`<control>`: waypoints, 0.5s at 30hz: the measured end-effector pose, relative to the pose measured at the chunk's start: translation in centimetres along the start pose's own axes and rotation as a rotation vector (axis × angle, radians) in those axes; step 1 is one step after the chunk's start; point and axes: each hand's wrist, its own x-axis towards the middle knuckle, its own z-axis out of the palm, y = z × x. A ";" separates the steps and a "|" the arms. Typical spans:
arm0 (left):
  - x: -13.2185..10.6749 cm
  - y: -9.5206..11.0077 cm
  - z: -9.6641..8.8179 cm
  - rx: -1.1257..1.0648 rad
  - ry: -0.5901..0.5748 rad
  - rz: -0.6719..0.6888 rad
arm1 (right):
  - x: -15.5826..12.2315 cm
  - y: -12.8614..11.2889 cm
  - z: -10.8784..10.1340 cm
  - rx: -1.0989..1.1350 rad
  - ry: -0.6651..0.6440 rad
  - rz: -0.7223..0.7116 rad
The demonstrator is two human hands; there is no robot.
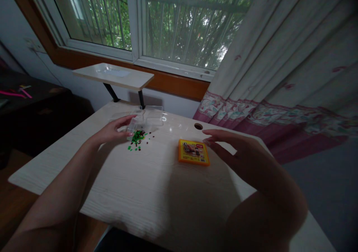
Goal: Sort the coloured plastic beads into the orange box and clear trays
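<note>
My left hand (113, 131) rests on the pale wooden desk (134, 185), fingers curled round the edge of a small clear plastic bag (134, 125). A heap of tiny green and dark red pieces (137, 138) lies spilled just right of that hand. My right hand (232, 147) hovers above the desk with fingers stretched out and nothing in them. Its fingertips are close to the right edge of a flat orange box with a picture on top (194, 152).
Clear plastic trays (152, 115) lie behind the pieces. A raised white shelf on black legs (113, 75) stands at the desk's back. A cable hole (198, 126) is near the far edge. A window (167, 24) and patterned curtain (293, 65) lie beyond; a dark cabinet (36, 106) stands at left.
</note>
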 end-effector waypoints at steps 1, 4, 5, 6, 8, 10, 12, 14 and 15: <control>0.0 0.0 0.0 0.001 0.019 -0.011 | 0.0 0.0 0.0 -0.004 -0.001 -0.001; 0.1 -0.1 -0.1 0.015 0.064 -0.053 | 0.0 0.0 0.1 -0.004 -0.004 0.001; 0.1 -0.1 -0.1 0.020 0.071 -0.060 | 0.0 0.0 0.1 -0.001 -0.004 0.004; 0.1 -0.2 -0.1 0.029 0.078 -0.060 | -0.1 0.0 0.1 0.002 -0.003 0.006; 0.1 -0.3 -0.2 0.056 0.086 -0.052 | -0.1 0.0 0.1 0.005 -0.002 0.010; 0.1 -0.3 -0.2 0.086 0.086 -0.044 | -0.1 -0.1 0.1 0.002 0.000 0.014; 0.1 -0.5 -0.1 0.105 0.072 -0.042 | -0.1 -0.1 0.1 0.002 0.003 0.013; 0.1 -0.6 -0.1 0.111 0.064 -0.041 | 0.0 -0.1 0.0 0.006 0.002 0.012; 0.1 -0.6 -0.1 0.112 0.066 -0.041 | 0.0 -0.1 0.0 0.007 -0.003 0.011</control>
